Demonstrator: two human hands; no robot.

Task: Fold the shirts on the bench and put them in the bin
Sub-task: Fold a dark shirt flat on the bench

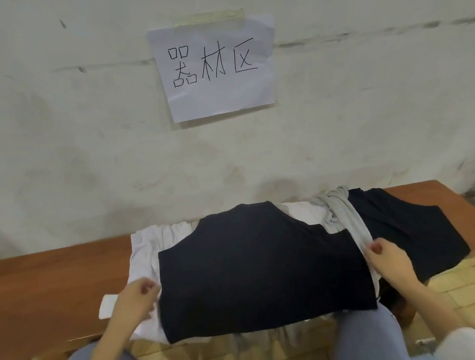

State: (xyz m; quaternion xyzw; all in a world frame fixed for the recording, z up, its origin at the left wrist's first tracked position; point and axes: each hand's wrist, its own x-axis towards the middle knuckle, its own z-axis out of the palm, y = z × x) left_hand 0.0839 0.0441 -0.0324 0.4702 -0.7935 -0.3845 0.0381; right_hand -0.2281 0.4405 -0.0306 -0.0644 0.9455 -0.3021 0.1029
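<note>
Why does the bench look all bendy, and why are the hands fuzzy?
Head view: the wide-angle lens bows the bench toward the edges; the left hand and right hand are softly blurred, likely from motion; light is soft and even, no glare.

One sign can be read. A white sheet of paper (pixel 214 71) hangs on the pale, stained wall (pixel 63 139) straight ahead of me, above the wooden counter (pixel 44 286). A strip of yellowish tape (pixel 208 17) fixes it along its top edge. The sheet sits slightly askew and is lightly creased. On it, handwritten in black marker, three large Chinese characters run in a single row from left to right: 器材区, which means equipment area. No other writing is clear enough for me to read.
</note>
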